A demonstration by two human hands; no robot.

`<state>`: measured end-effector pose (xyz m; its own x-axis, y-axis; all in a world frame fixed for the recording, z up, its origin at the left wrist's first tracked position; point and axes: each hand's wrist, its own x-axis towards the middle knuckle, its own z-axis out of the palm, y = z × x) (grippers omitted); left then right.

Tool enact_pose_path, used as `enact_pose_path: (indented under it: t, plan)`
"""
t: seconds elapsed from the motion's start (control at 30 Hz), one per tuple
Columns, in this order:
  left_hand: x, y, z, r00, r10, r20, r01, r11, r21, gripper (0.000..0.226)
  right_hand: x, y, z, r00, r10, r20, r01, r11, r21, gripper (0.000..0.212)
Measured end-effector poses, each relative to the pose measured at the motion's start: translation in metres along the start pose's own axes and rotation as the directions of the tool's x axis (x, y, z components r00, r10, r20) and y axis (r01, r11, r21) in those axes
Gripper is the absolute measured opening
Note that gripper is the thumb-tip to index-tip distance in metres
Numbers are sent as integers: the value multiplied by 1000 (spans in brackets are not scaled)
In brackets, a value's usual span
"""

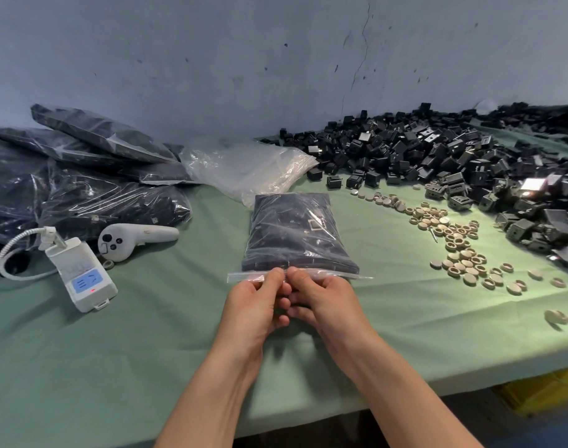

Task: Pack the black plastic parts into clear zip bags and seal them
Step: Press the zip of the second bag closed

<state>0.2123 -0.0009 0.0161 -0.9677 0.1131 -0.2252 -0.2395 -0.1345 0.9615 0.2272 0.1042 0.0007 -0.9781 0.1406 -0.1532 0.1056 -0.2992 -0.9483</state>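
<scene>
At zip bag [300, 234] mouth | L hand [255, 305] + R hand [321, 302] pinch seal | fingers [276, 279] curled

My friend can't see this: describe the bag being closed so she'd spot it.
On the green table, look at the middle. A clear bag of black parts lies, its near strip pinched by the left hand and right hand. Unlike the piled bags at left, it lies alone.
</scene>
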Motion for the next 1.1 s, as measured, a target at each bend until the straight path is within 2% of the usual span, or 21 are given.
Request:
enact_pose_path:
  t: [0.17,0.33,0.57,0.9,1.1]
  plan:
    - [1,-1,-3,1000,-11,13,10,999,44,34,-3,-1,-1,997,76,-8,-75,996,42,24]
    - [1,-6,1,996,71,-59,-61,986,156,34,-5,-2,6,995,80,-65,-75,994,77,19]
    - [-2,-4,3,998,18,-55,-16,999,35,30,-15,-4,3,983,152,-100,-134,976,171,14]
    - [-5,-9,2,990,-26,-139,25,1000,-9,22,-22,-8,-15,913,243,-328,-149,946,289,13]
    - [-6,-10,0,986,-38,-163,34,999,-29,22,-24,-11,-21,889,276,-366,-146,927,346,10]
